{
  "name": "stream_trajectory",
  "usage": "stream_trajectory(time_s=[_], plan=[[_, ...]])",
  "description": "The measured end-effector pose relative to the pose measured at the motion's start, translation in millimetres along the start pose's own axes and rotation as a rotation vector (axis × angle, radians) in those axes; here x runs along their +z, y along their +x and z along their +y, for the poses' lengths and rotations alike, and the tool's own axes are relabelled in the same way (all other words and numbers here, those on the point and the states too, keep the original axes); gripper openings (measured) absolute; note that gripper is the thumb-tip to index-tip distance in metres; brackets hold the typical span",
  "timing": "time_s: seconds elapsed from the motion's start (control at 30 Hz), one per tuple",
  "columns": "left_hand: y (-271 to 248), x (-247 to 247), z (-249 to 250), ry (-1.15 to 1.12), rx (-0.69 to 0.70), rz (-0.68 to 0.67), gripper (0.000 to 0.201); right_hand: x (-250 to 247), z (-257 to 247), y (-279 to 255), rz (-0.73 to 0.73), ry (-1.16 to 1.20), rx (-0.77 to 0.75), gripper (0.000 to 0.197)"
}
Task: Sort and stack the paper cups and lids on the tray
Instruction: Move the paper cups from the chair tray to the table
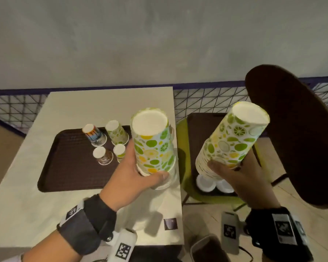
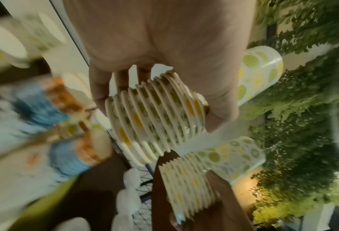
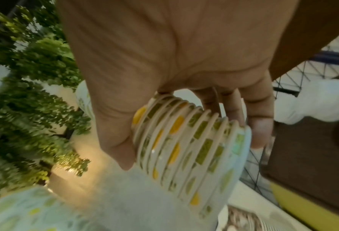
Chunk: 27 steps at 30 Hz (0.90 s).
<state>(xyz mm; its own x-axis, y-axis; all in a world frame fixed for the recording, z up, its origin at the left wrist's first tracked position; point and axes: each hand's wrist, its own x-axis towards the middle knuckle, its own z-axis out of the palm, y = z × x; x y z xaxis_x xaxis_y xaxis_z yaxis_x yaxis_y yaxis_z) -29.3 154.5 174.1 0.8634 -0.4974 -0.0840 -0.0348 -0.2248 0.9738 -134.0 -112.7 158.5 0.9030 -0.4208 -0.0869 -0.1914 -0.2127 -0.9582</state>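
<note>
On the far left of the white table (image 1: 27, 186) lies the brown tray (image 1: 68, 167), and four inverted cup stacks stand at its far right part: a blue-and-orange printed stack (image 1: 94, 136), a green citrus stack (image 1: 116, 132), a brown printed stack (image 1: 102, 156) and a small green stack (image 1: 119, 152) just beside the left hand (image 1: 138, 174). That hand is clamped round the rim end of a tall citrus-print cup stack (image 1: 152, 142), thumb across the near side, bottoms up, held above the tray's right edge. Further right, the right hand (image 1: 242, 178) grips the rims of a second citrus-print cup stack (image 1: 233, 138), tilted, over a second dark tray (image 1: 197, 129) on a green chair (image 1: 182, 148), where white lids (image 1: 205, 183) lie at the near end.

The step in hand looks like merging like with like: two matching stacks, one per hand. The next move probably calls for lining one stack's open end over the other's base and sliding it down squarely, or setting both on the brown tray beside the green citrus stack.

The wrist views show what the head view hides: the layered rolled rims (image 2: 154, 118) of many nested cups, with fingers (image 3: 261, 125) curled behind them. Only the head view shows the tray layout and the lids clearly.
</note>
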Motion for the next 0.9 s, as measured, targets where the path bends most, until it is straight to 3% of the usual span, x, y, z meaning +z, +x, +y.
stream_trajectory(time_s=[0.2,0.3,0.47,0.67,0.9], plan=[[-54.1,-82.1,-56.9,0.070,-0.073,0.035,0.092,91.0,-12.5,-54.7,-0.204,0.034,0.065,0.077],[-68.9,-114.1,-101.2,0.072,-0.132,0.036,0.092,147.1,3.1,-68.0,-0.234,-0.034,0.111,0.080],[-72.2,-134.2,-165.7,0.031,-0.201,-0.008,0.091,216.0,47.6,-81.4,-0.092,-0.125,0.224,0.075],[-58.4,-129.5,-212.1,0.047,-0.240,-0.018,0.078,260.3,99.2,-79.2,0.126,-0.246,0.310,0.081],[-54.3,-126.9,-240.7,0.132,-0.263,-0.155,0.095,276.9,116.8,-78.6,0.170,-0.299,0.360,0.088]])
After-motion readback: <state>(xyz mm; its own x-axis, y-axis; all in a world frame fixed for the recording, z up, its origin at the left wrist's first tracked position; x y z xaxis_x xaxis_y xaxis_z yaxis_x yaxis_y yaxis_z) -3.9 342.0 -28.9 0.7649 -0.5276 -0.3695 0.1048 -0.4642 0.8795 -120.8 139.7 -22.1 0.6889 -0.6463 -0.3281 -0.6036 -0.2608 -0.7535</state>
